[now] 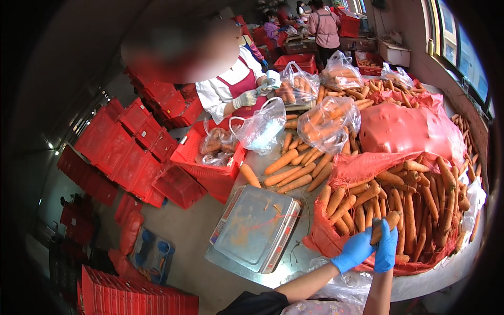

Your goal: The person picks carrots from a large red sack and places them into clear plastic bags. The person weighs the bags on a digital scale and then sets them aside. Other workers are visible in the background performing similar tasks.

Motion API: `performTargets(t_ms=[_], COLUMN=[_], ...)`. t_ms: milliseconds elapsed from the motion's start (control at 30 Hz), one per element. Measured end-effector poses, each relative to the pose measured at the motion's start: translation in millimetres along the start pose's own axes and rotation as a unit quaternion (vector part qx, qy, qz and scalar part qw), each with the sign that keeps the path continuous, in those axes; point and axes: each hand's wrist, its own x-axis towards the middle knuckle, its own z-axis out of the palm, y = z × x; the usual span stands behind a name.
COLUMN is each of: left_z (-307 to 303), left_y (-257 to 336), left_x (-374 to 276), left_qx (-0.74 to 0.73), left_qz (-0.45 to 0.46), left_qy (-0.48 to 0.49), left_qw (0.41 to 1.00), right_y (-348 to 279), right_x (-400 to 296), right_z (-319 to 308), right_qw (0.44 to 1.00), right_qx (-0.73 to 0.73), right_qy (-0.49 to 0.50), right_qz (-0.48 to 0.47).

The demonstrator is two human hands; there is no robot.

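My left hand (355, 249) and my right hand (386, 248), both in blue gloves, close around one carrot (388, 226) over the near edge of an open red mesh sack (417, 156). Many loose carrots (410, 212) fill the sack, some with dirt on them. The fingers partly hide the held carrot. Left of the sack sits a flat electronic scale (256, 228) with scraps on its metal plate. Beyond the scale, more carrots (293, 173) lie loose on the metal table (232, 262).
Clear plastic bags of carrots (328, 122) and a closed red sack (409, 130) stand farther back. A co-worker in a maroon apron (244, 84) stands across the table beside a red crate (222, 169) with bagged goods. Stacked red crates (130, 149) are at the left.
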Motion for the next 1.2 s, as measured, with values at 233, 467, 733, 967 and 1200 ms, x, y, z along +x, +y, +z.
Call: performTargets(t_ms=[233,467,733,967,1200], left_z=[-10,29,-14,-19,-17], left_y=[-15,-35,-1,-5,-1], left_x=[-5,-21,-30,-42,-46], left_qx=[-0.624,-0.118,0.016,-0.051,-0.206], left_qz=[-0.243,-0.007,-0.034,-0.048,-0.144], left_qy=[-0.373,-0.079,-0.096,-0.112,-0.131], left_qw=[0.642,0.990,0.995,0.991,0.959], right_y=[5,15,18,21,16], right_x=[15,-5,-4,-4,-9], right_z=[-18,-16,-24,-39,-31], right_qw=[0.930,0.956,0.900,0.850,0.875], right_qx=[0.357,0.235,0.415,0.502,0.461], right_qy=[0.036,0.061,0.055,0.085,0.082], right_qz=[0.075,0.167,0.123,0.136,0.121])
